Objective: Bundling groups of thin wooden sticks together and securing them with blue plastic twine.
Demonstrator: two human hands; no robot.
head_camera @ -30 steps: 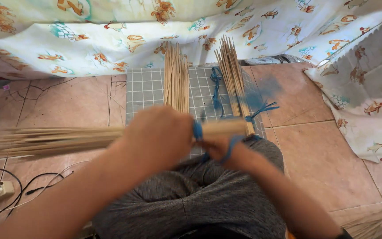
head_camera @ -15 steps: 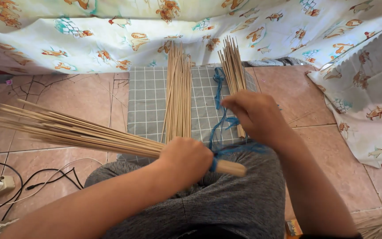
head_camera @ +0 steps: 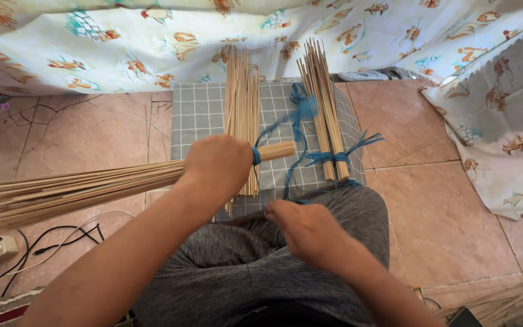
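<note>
A person seated on a tiled floor [head_camera: 443,224] binds a bundle of thin sticks [head_camera: 74,191] with blue string [head_camera: 286,130]. The left hand [head_camera: 219,166] is closed in a fist around the bundle near its butt end, where a turn of string already circles the sticks; the fanned tips run off toward nine o'clock, and the short bound stub points toward three o'clock. The right hand [head_camera: 310,233] rests at five o'clock from the left hand, over the lap in grey trousers [head_camera: 237,266], its fingers curled on the string's lower end; whether they pinch it or merely hook it cannot be told. The string rises slack from there toward twelve o'clock across a grey checked mat [head_camera: 198,115].

On the mat lie a loose sheaf of sticks [head_camera: 242,91] at twelve o'clock from the left hand, and a second, tied sheaf [head_camera: 325,109] at one o'clock, knotted with blue string. A patterned cloth [head_camera: 152,42] hangs behind; cables [head_camera: 62,239] trail at eight o'clock.

The step in hand looks like the wrapping of the butt end. The next move would seem to call for taking up the slack and keeping the fist tight so the sticks do not splay.
</note>
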